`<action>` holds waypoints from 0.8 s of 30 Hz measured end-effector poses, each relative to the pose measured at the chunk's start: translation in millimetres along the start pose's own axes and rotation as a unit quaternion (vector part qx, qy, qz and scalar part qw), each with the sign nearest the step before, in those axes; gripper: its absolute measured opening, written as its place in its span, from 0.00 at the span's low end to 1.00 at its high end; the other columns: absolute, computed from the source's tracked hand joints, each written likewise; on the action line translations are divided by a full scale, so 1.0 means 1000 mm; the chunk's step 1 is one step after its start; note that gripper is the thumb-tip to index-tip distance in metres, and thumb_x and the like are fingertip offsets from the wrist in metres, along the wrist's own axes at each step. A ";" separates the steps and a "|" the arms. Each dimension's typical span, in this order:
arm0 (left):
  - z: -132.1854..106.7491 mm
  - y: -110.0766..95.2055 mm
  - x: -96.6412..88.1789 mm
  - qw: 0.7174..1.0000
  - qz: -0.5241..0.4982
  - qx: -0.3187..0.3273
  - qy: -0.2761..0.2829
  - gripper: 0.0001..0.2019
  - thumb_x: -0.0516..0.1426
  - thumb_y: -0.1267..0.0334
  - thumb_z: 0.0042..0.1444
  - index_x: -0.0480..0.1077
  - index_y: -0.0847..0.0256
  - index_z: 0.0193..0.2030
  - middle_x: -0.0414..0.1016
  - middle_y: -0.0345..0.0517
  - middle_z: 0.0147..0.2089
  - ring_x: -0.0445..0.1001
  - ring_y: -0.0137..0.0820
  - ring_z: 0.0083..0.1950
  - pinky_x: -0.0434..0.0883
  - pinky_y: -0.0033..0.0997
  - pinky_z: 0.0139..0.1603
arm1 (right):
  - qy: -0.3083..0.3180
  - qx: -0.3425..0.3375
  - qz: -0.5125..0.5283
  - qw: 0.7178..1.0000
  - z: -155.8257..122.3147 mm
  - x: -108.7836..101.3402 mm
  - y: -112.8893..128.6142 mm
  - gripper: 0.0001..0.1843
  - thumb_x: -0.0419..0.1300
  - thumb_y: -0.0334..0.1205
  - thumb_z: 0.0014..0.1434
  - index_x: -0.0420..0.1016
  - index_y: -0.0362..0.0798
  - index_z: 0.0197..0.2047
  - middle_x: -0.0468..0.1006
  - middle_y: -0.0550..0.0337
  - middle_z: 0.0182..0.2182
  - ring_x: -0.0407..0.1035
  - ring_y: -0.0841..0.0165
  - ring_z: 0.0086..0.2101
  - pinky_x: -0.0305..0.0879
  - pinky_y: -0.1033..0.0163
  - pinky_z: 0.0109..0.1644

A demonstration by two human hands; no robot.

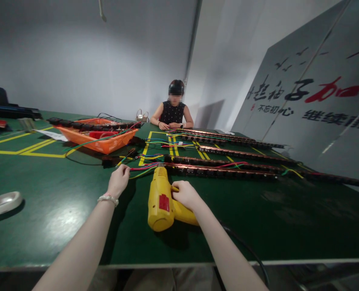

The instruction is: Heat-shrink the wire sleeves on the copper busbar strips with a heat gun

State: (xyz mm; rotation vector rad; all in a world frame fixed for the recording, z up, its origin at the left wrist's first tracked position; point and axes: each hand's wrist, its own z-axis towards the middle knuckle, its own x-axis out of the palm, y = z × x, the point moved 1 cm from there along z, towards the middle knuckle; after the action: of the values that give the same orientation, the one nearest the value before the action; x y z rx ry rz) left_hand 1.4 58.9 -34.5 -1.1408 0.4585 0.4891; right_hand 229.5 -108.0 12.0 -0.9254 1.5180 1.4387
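My right hand [185,195] is closed around the handle of a yellow heat gun [161,202] with a red label. Its nozzle points away from me, toward the near end of a long dark strip with copper-coloured bars [218,171]. Colored wires [143,167] in red, blue and green run from that end to the left. My left hand [118,178] pinches the wires' free ends between thumb and fingers; the very tips are hidden. Behind the left hand lies a black part with short wires [110,161].
An orange basket [106,143] with a strip across it stands at the back left. More copper strips [242,154] lie to the right. A white ring-shaped object [3,203] rests at the left. The gun's black cord [248,247] drops over the front edge. A co-worker [173,113] sits opposite.
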 end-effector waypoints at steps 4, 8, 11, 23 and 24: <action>0.000 -0.002 -0.001 1.000 0.013 -0.003 -0.001 0.11 0.48 0.57 0.57 0.67 0.60 0.34 0.75 0.46 0.31 0.72 0.35 0.35 0.63 0.29 0.37 | 0.008 -0.013 0.027 1.000 0.001 0.001 -0.001 0.14 0.56 0.47 0.61 0.71 0.43 0.38 0.74 0.59 0.35 0.69 0.68 0.37 0.66 0.57 0.43; 0.001 -0.003 -0.001 1.000 0.018 -0.003 0.001 0.11 0.48 0.58 0.57 0.68 0.61 0.34 0.74 0.47 0.31 0.72 0.35 0.35 0.63 0.29 0.37 | 0.006 -0.038 0.059 0.997 0.000 0.000 -0.003 0.13 0.57 0.45 0.60 0.72 0.43 0.42 0.74 0.57 0.39 0.69 0.66 0.41 0.65 0.55 0.47; 0.001 -0.003 -0.001 1.000 0.024 -0.003 0.001 0.11 0.48 0.58 0.58 0.69 0.61 0.35 0.75 0.47 0.32 0.72 0.35 0.35 0.63 0.29 0.37 | 0.006 -0.041 0.074 0.996 -0.001 -0.001 -0.004 0.13 0.58 0.43 0.59 0.72 0.44 0.43 0.75 0.57 0.41 0.69 0.66 0.42 0.64 0.56 0.47; -0.001 -0.008 0.002 0.998 0.058 -0.022 -0.028 0.14 0.46 0.58 0.59 0.70 0.60 0.37 0.76 0.50 0.34 0.73 0.38 0.39 0.64 0.30 0.38 | -0.001 -0.076 0.051 0.996 0.004 0.016 0.040 0.07 0.58 0.36 0.56 0.73 0.43 0.38 0.75 0.57 0.36 0.69 0.67 0.39 0.64 0.59 0.43; -0.001 -0.009 0.002 0.998 0.060 -0.018 -0.029 0.14 0.46 0.58 0.59 0.71 0.60 0.37 0.76 0.50 0.34 0.73 0.38 0.39 0.64 0.30 0.38 | 0.001 -0.083 0.050 0.995 0.007 0.018 0.047 0.07 0.58 0.36 0.56 0.73 0.44 0.38 0.75 0.57 0.36 0.69 0.67 0.38 0.64 0.60 0.42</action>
State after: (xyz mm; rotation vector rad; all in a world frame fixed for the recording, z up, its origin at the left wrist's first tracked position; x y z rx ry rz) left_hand 7.9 54.7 -29.4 -1.1359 0.4715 0.6360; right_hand 179.7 -97.2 13.1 -0.9599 1.4802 1.6566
